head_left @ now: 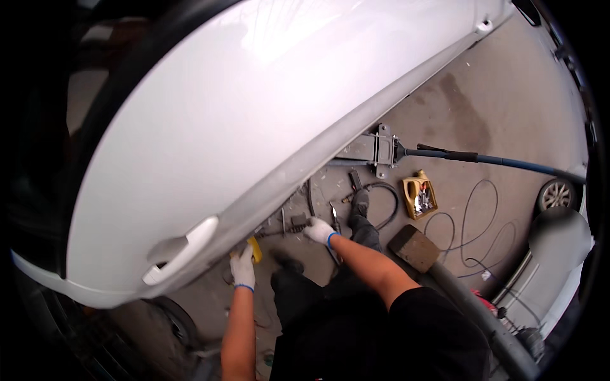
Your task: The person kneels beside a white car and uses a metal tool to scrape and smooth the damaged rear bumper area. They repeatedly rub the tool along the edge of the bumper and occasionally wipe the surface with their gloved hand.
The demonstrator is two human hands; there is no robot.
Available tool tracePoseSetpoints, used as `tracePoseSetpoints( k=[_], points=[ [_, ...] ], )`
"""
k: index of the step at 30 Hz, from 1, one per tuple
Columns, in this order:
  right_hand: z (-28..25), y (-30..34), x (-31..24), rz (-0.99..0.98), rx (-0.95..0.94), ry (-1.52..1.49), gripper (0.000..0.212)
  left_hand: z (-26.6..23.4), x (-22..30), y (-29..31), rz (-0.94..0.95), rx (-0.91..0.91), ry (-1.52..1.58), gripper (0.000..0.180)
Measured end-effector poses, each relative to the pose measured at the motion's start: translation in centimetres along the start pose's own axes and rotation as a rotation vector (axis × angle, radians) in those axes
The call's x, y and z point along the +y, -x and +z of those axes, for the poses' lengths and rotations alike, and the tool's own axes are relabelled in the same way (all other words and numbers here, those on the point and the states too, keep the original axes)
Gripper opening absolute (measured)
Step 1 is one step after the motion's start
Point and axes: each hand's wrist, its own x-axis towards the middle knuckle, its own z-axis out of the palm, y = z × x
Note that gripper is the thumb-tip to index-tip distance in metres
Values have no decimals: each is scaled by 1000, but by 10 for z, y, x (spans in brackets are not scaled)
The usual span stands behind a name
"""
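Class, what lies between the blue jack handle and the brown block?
In the head view, a gold jug lies between the blue jack handle and the brown block.

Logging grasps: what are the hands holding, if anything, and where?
Left hand: seemingly the yellow object, by its left side; grip unclear. Right hand: cannot tell.

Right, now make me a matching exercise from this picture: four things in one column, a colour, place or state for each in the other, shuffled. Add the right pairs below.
Things
1. left hand
2. gold jug
3. right hand
4. jack handle

Descriptions
A. gloved, close to a small dark block
B. long and blue
C. gloved, at a yellow object
D. on the floor, to the right of a looped black hose

Right pairs: 1-C, 2-D, 3-A, 4-B
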Motion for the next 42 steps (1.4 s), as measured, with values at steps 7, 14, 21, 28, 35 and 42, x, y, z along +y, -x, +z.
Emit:
tracePoseSetpoints(
  k=[7,14,21,28,35,42],
  points=[
    [-41,14,50,195,207,-337,36,27,-6,18,-20,-102,255,47],
    [-22,-33,28,-181,362,22,43,-21,-29,7,333,-59,133,33],
    [-9,-93,1,-408,369,80,37,-29,-72,7,701,325,-269,23],
    [-27,-123,6,-717,301,48,33,2,-40,-13,1618,892,-671,36],
    [-27,-164,24,-973,292,27,26,60,-64,-96,1471,1398,-254,32],
    [-21,-178,20,-1115,455,98,24,31,-71,-67,1314,1098,-322,16]
  ],
)
